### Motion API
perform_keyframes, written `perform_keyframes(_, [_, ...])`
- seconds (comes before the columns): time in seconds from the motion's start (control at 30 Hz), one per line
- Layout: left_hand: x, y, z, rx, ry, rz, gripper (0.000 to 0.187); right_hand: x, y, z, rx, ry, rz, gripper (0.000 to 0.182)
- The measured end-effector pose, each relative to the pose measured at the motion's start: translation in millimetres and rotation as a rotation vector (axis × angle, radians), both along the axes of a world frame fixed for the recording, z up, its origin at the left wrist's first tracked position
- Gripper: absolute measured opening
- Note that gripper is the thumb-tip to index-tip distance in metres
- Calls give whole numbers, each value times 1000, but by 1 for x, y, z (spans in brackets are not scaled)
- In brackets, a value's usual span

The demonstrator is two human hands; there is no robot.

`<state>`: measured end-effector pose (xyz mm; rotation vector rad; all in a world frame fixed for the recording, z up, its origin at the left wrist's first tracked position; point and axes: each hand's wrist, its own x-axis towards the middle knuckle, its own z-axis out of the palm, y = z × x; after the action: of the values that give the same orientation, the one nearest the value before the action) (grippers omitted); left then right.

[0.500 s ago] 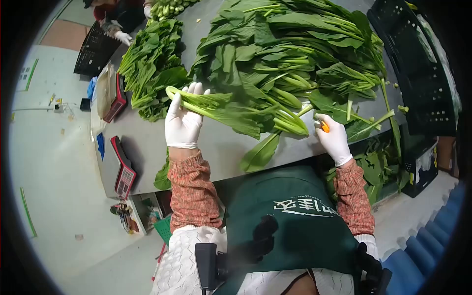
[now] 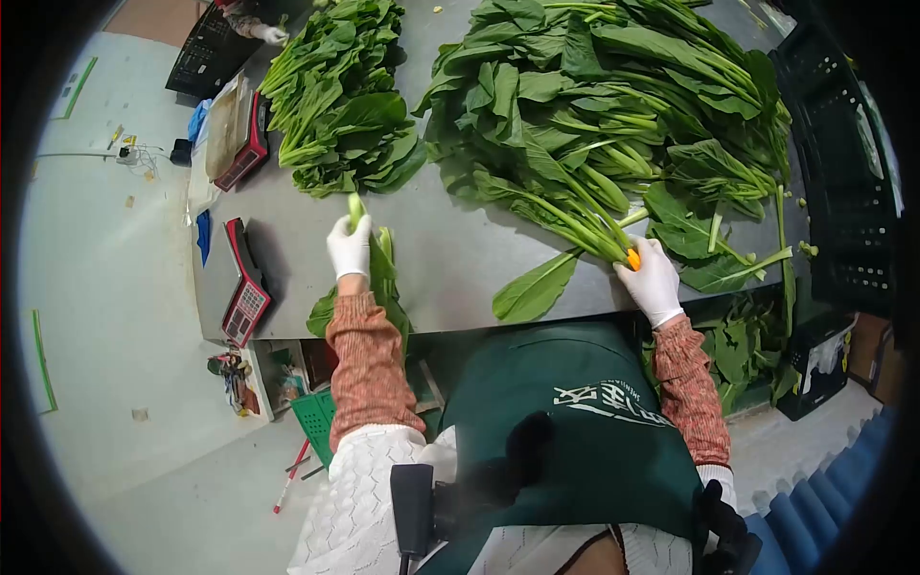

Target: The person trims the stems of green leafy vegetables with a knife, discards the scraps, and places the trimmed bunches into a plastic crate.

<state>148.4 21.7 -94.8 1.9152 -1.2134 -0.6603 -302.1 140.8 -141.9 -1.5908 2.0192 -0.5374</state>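
My left hand (image 2: 349, 253), in a white glove, is closed around a leafy green stalk (image 2: 385, 280) near the table's front edge. Its pale stem end pokes up above my fingers, and the leaves hang toward the edge. My gloved right hand (image 2: 654, 284) is closed on a small orange object (image 2: 633, 259), mostly hidden by the fingers. That hand is at the stem ends of some greens (image 2: 586, 226) at the front of a large leafy pile (image 2: 565, 120). A loose leaf (image 2: 537, 286) lies between my hands.
Another heap of greens (image 2: 350, 115) lies at the back left. Two red scales (image 2: 247, 299) stand along the table's left side. Black crates (image 2: 848, 182) are at the right. A co-worker's gloved hand (image 2: 273, 34) shows at the far left.
My left hand has turned over and closed round the stalk, whose leaves swung from the right to the front edge. My right hand has come to the stem ends of the pile. The view shifted.
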Motion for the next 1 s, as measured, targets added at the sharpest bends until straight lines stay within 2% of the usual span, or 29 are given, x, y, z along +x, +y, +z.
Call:
perform_keyframes(0.07, [53,-4,-79,118,-117,49,31,3,-2,-2,44,28,0,42])
perform_keyframes(0.1, [58,-1,-86,199,-26,97,31,1,-2,-4,33,25,6,40])
perform_keyframes(0.2, [59,11,-53,281,624,130,33,-3,-3,-2,56,37,44,39])
perform_keyframes(0.23, [70,10,-51,333,714,63,33,-4,-3,-6,32,55,51,38])
perform_keyframes(0.37, [91,3,-46,471,857,31,43,-5,-4,-12,23,43,64,37])
perform_keyframes(0.63, [92,6,-44,428,1001,77,43,-10,-7,-19,28,8,75,40])
perform_keyframes(0.77, [100,8,-34,466,779,-74,42,-10,-7,-18,37,-15,70,41])
perform_keyframes(0.87, [104,1,-36,500,135,-129,42,-15,-7,-27,-5,2,87,44])
perform_keyframes(0.93, [87,3,-34,257,-561,-167,38,-13,-8,-16,-1,-3,80,42])
perform_keyframes(0.97, [76,4,-32,107,-898,-181,36,-14,-7,-11,13,-107,37,40])
perform_keyframes(1.0, [57,5,-25,10,-717,-228,34,-13,-6,-4,24,-210,-9,39])
